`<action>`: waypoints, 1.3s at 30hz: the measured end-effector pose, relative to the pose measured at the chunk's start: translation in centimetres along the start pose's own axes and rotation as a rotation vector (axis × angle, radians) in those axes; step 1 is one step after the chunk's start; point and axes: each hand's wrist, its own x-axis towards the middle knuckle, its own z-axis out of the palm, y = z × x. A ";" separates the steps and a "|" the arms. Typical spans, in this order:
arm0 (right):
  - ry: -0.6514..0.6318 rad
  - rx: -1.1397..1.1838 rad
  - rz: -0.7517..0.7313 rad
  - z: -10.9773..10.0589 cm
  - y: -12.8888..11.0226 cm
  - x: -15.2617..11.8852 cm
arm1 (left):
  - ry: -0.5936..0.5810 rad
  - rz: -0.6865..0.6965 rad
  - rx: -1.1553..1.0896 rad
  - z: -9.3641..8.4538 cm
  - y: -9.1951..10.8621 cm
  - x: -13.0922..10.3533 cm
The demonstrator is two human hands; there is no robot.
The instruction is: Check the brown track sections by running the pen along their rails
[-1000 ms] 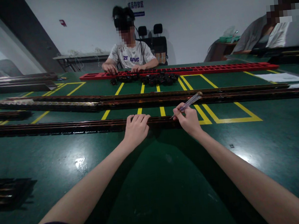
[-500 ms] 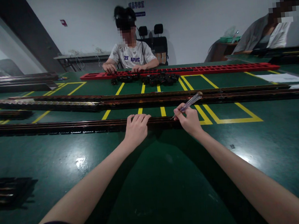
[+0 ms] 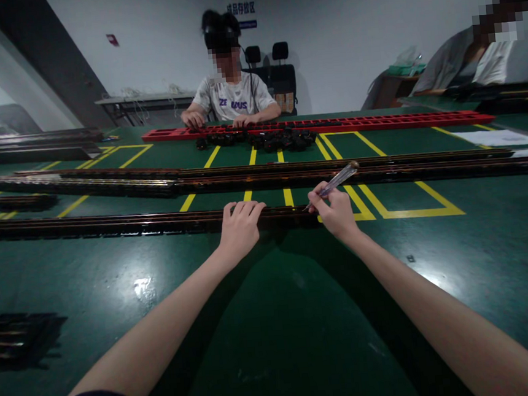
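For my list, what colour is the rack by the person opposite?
The rack is red, clearest in the head view.

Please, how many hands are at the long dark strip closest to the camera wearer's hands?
2. The left hand rests on the long dark strip; the right hand holds a slim tool, its tip at the strip. None appears hidden.

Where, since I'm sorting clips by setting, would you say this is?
Probably a workshop or assembly room: a green table with yellow lines, long dark strips lying across it, and a co-worker at a red frame opposite.
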 end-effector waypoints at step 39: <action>0.006 0.030 0.044 -0.1 0.1 -0.1 | -0.066 -0.038 -0.086 -0.1 -0.1 0.2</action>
